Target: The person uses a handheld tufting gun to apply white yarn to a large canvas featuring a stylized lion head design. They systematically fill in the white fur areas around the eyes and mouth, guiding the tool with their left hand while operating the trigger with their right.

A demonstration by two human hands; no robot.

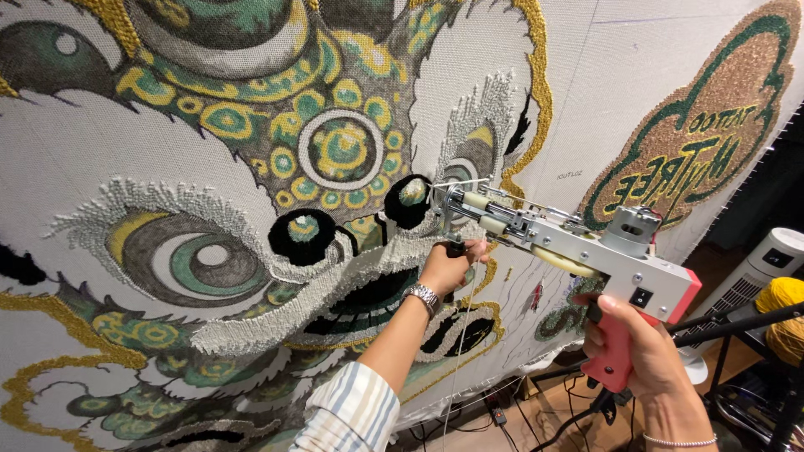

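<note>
While I stand before the stretched tufting cloth (586, 92), my right hand (641, 356) is clenched around the pink pistol grip of the tufting gun (578, 251) at the lower right of the frame, fingers (596, 333) wrapped over the front of the grip. The gun's grey metal body runs up and left from there, its needle end meeting the cloth near the centre of the frame. My left hand (448, 268) is closed on the small black front handle under the gun's nose, just below the needle. A metal wristwatch (424, 296) sits on that wrist, and a striped sleeve (352, 414) covers the forearm at bottom centre. A thin bracelet (680, 441) shows on my right wrist. A fine strand of yarn hangs down beside my left forearm. The cloth carries a tufted lion-like face in green, yellow, grey and black, filling the left and centre. A round green and gold emblem (699, 125) sits at upper right. A yellow yarn cone (783, 314) stands at the right edge, beside a white tower fan (749, 280).
</note>
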